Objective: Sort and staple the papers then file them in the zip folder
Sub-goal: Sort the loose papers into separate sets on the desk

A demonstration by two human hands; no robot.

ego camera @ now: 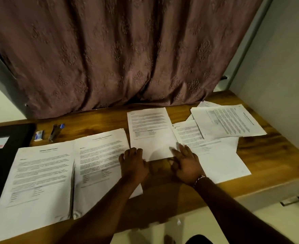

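Printed paper stacks lie across the wooden table (261,148). One stack (37,180) sits at the left, another (101,166) beside it. A single sheet (150,131) lies in the middle. My left hand (133,164) rests with fingertips on that sheet's near left corner. My right hand (185,162) lies flat, fingers spread, at the sheet's near right corner and over the papers (214,155) to its right. More loose sheets (228,120) are piled at the far right. A stapler (56,131) with a blue tip and a small staple box (39,135) lie at the far left. The black zip folder (2,155) lies at the left edge.
A patterned brown curtain (127,59) hangs right behind the table's far edge. A pale wall (277,67) closes the right side. The table's near edge runs diagonally, with pale floor (207,222) below it.
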